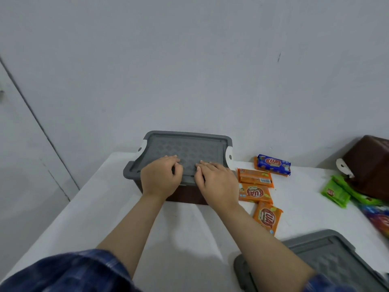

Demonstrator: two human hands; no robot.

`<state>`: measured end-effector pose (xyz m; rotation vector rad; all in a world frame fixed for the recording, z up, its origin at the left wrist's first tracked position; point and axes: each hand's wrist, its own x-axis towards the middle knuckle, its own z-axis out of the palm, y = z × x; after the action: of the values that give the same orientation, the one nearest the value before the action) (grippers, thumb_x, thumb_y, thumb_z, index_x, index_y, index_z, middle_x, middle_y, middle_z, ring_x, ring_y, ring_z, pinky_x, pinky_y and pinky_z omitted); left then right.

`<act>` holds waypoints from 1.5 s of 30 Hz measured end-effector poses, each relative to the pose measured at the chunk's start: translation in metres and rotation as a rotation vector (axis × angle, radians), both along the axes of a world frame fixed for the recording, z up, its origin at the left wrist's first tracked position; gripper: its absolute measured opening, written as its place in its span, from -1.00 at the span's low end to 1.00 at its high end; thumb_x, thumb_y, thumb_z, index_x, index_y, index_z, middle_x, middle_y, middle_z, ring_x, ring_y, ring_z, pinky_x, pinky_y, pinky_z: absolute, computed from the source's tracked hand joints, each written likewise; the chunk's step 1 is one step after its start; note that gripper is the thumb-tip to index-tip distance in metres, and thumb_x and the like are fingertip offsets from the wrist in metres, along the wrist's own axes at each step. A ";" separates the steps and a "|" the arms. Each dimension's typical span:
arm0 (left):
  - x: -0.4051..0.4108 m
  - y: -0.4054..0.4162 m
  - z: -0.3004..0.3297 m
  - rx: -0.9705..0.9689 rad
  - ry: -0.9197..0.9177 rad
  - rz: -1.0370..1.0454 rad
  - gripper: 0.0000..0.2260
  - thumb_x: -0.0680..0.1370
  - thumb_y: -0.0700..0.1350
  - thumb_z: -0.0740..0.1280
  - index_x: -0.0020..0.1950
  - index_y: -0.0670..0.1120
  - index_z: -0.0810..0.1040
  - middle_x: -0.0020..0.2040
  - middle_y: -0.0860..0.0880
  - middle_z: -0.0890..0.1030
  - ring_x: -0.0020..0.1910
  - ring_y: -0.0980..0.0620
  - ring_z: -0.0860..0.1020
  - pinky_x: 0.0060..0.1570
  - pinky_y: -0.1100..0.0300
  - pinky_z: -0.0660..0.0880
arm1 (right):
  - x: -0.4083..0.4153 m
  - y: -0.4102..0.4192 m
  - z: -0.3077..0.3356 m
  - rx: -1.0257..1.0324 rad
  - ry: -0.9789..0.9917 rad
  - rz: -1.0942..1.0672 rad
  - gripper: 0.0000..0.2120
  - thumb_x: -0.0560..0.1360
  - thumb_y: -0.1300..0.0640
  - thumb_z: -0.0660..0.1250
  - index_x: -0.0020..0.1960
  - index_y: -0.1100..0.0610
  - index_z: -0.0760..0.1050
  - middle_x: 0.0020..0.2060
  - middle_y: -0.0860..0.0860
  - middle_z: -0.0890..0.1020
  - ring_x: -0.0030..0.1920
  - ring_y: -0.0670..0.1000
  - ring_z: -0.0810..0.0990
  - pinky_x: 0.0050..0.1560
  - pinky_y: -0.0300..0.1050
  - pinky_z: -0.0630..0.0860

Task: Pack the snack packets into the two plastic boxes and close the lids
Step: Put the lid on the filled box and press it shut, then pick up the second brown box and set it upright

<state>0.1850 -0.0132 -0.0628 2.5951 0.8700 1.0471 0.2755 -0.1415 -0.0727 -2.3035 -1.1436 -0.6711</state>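
Note:
A brown plastic box (185, 197) stands at the table's far middle with a grey lid (189, 146) lying on top. My left hand (161, 179) and my right hand (214, 182) rest flat, side by side, on the near part of that lid, fingers spread and holding nothing. Three orange snack packets (254, 193) lie just right of the box, with a blue packet (273, 164) behind them. A second brown box (372, 165) lies tipped at the far right, green packets (336, 193) spilling beside it. A second grey lid (328, 262) lies loose at the near right.
The white table (189, 228) meets a pale wall at the back; its left edge runs diagonally down to the near left. More colourful packets (379, 220) sit at the right edge of view. My blue checked sleeves fill the bottom of the view.

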 end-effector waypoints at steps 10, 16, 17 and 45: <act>0.047 0.038 -0.001 0.042 -0.016 -0.031 -0.67 0.49 -0.04 0.13 -0.09 -0.08 0.68 -0.17 -0.01 0.70 -0.20 -0.04 0.63 -0.29 0.07 0.54 | 0.045 0.030 0.004 0.049 -0.044 0.000 -0.74 0.55 0.05 0.25 -0.06 0.06 0.71 -0.06 -0.04 0.73 -0.04 -0.03 0.68 -0.08 -0.12 0.55; 0.049 0.015 0.006 0.033 0.007 -0.146 -0.74 0.60 -0.13 0.15 -0.12 -0.18 0.59 -0.25 -0.09 0.61 -0.27 -0.04 0.53 -0.20 -0.01 0.48 | 0.043 0.014 0.007 0.306 0.244 0.066 -0.69 0.62 0.09 0.18 -0.15 0.13 0.64 -0.24 -0.02 0.67 -0.08 0.01 0.53 -0.07 0.02 0.47; 0.048 0.001 0.006 0.002 -0.049 -0.192 -0.74 0.60 -0.14 0.15 -0.08 -0.19 0.61 -0.20 -0.09 0.64 -0.21 -0.04 0.57 -0.13 -0.03 0.50 | 0.040 0.005 0.006 0.404 0.296 0.064 -0.71 0.63 0.09 0.17 -0.11 0.13 0.63 -0.22 -0.03 0.66 -0.05 -0.02 0.50 -0.05 -0.01 0.45; 0.359 -0.378 0.014 -0.899 0.049 -0.573 -0.57 0.65 0.06 0.10 0.47 -0.09 0.31 0.45 -0.08 0.36 0.35 0.01 0.37 0.32 0.13 0.28 | 0.319 -0.493 0.005 0.787 0.713 -0.817 -0.59 0.63 0.01 0.08 0.46 0.06 0.27 0.46 0.17 0.26 0.44 0.25 0.19 0.41 0.18 0.18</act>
<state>0.5441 -0.3916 -0.0489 1.8920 0.3974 0.3066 0.5943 -0.6347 -0.0675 -1.9293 0.3800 -0.3736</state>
